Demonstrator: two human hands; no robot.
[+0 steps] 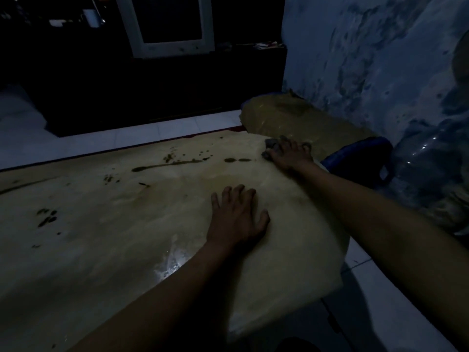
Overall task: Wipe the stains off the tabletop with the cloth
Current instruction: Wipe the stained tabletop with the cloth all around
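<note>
nearest the camera, at abt 6 o'clock, the left forearm runs up to the left hand [237, 219], which lies flat on the tabletop [106, 262], palm down, fingers spread and loose, holding nothing. looks like it's bracing the body, or pinning the top covering, which may be a thin sheet, can't tell in this light. wet sheen shows just below the wrist, so that patch is prob damp and a bit slick.

farther out at abt 1 o'clock, the right hand [290, 154] is reached to the far right edge of the tabletop, fingers curled down over the cloth [271, 146], pressing it onto the surface. cloth is small, dark, bunched; only its left part pokes out past the fingertips. judged soft, light, limp, prob wet, so it'll crumple rather than push. best held wadded under the palm w/ fingers over the top, as it sits now.

just left of the cloth, toward 12 o'clock, dark stains [175, 161] sit in a streak plus blots, not yet wiped. more stains [47, 218] lie at 9 o'clock, well apart from both hands.
</note>
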